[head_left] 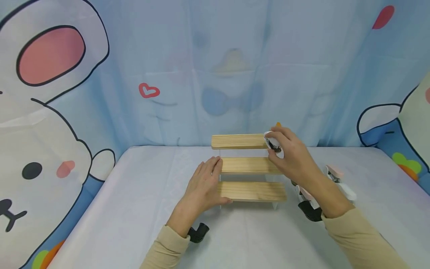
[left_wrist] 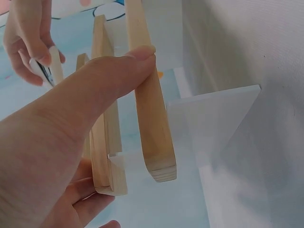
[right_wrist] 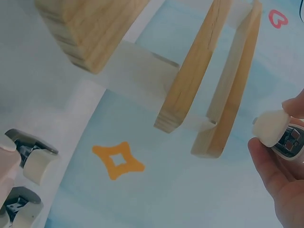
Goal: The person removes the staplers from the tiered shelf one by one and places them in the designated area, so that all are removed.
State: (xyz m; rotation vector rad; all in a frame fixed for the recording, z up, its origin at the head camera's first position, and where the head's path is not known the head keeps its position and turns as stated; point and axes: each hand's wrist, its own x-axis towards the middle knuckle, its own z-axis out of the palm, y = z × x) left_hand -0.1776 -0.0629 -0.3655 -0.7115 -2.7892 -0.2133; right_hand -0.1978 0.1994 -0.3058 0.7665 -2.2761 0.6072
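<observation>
A three-tier display rack (head_left: 252, 191) with light wooden planks and clear side supports stands on the white cloth. My left hand (head_left: 203, 183) holds its left end. In the left wrist view the thumb presses the front plank (left_wrist: 156, 137), and the other fingers curl by the end of the middle plank (left_wrist: 99, 161). My right hand (head_left: 295, 157) pinches a small white stapler (head_left: 273, 144) with a dark metal inside, at the right end of the top plank (head_left: 236, 142). In the right wrist view the stapler (right_wrist: 273, 129) is apart from the planks, between thumb and fingers.
More small staplers, pink and white (head_left: 334, 172), lie on the cloth right of the rack, partly behind my right forearm. Black wrist mounts (head_left: 199, 232) show at both wrists. A blue cartoon-printed curtain (head_left: 174, 45) hangs behind the table.
</observation>
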